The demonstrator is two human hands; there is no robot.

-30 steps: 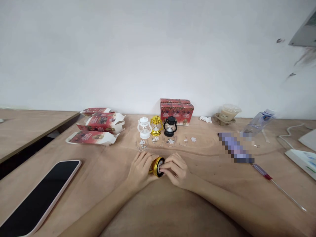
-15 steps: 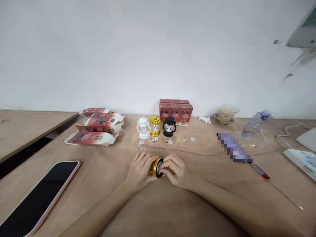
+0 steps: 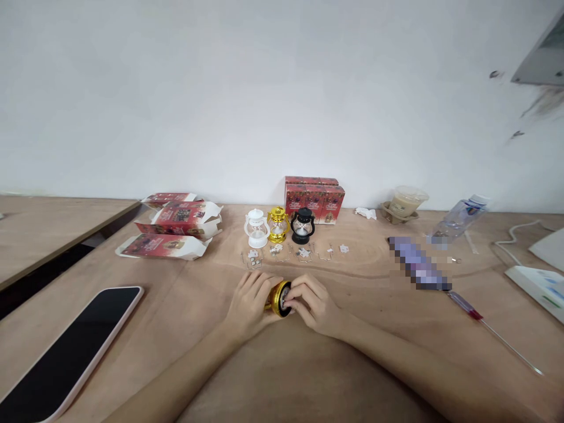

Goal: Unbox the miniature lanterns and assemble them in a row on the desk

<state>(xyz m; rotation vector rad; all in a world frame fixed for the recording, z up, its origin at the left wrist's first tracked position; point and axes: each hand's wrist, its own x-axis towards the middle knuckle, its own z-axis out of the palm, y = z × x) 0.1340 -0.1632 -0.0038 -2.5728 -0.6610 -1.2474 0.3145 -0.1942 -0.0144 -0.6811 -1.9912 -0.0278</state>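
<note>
My left hand (image 3: 250,302) is wrapped round a small gold lantern (image 3: 276,298), which lies on its side with its dark-rimmed base facing right. The fingers of my right hand (image 3: 314,304) are pinched together at the opening in that base; what they hold, if anything, is too small to make out. Beyond my hands stand a white lantern (image 3: 257,229), another gold lantern (image 3: 278,225) and a black lantern (image 3: 302,226), side by side. In front of them lie bent wire handles (image 3: 253,264) and small white pieces (image 3: 304,252).
Red boxes (image 3: 314,202) stand by the wall, and opened red cartons (image 3: 170,244) lie to the left. A phone (image 3: 70,352) is at near left. On the right are a drink cup (image 3: 406,202), a tilted bottle (image 3: 460,217), a screwdriver (image 3: 473,314) and a power strip (image 3: 537,291).
Almost nothing differs. Both hands keep their places on the gold lantern, and the view has shifted very slightly.
</note>
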